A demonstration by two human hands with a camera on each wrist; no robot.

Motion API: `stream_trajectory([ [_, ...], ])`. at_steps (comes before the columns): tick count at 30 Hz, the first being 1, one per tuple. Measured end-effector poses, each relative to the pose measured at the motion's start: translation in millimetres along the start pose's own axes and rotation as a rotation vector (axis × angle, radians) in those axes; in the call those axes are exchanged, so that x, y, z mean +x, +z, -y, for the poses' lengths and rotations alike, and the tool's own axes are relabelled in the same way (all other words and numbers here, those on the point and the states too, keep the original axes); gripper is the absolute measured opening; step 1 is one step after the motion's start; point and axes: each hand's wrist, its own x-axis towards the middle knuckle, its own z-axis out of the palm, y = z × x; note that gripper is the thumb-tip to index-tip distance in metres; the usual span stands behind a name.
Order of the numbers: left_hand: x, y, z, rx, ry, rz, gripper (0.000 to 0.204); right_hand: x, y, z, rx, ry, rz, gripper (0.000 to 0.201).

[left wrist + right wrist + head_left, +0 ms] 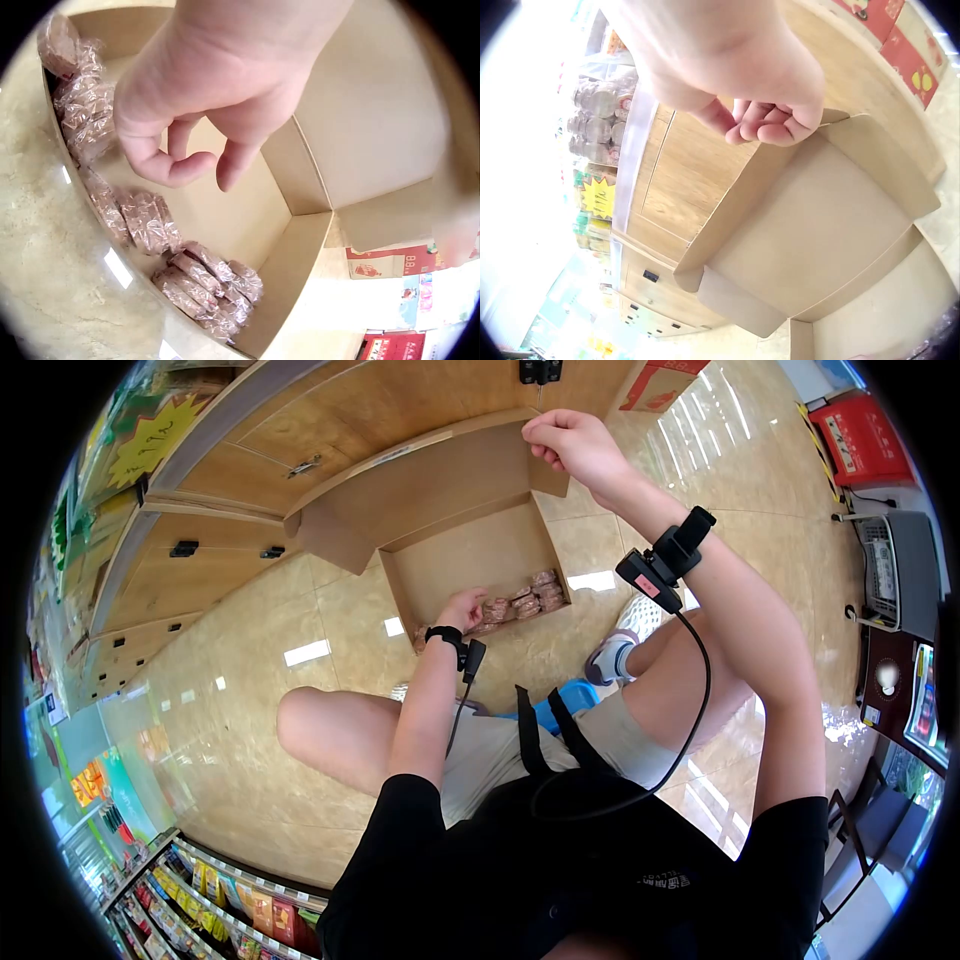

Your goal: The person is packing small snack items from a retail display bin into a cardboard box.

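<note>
An open cardboard box (pixel 440 560) lies on the floor, its lid (pixel 440 475) raised against the wooden cabinets. Brown, flat pieces in clear plastic wrap (pixel 146 217) are stacked in a row along the side nearest the person. My left hand (pixel 217 90) hovers over the box beside these stacks, fingers bent and thumb apart, with nothing visible between them. Near the lid's upper right corner, my right hand (pixel 578 455) is raised with curled fingers (pixel 776 133). These overlap the lid edge in the right wrist view, and no held item shows.
Wooden cabinets (pixel 697 161) with black latches run behind the box. A red printed carton (pixel 660 385) stands to the right of them. Between the person's legs is a blue object (pixel 565 705). Shelves of packaged goods (pixel 240 900) stand at lower left, and a red box (pixel 860 440) at far right.
</note>
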Motion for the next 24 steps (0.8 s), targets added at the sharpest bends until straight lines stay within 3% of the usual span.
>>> stream_trajectory([
  [9, 0.6, 7.9, 9.8, 0.377, 0.055, 0.231, 0.008, 0.1, -0.4, -7.5, -0.042, 0.048, 0.02, 0.015],
  [15, -0.2, 12.8, 14.6, 0.457, 0.194, 0.053, 0.027, 1.5, 4.5, -9.0, -0.023, 0.046, 0.025, 0.015],
  [21, -7.3, 13.3, 13.8, 0.431, 0.248, 0.093, 0.041, 3.4, 7.3, -9.8, -0.022, 0.034, 0.021, 0.016],
  [24, -10.4, 18.9, 16.9, 0.495, 0.343, -0.023, 0.042, 3.8, 9.5, -9.7, -0.011, 0.028, 0.014, 0.016],
])
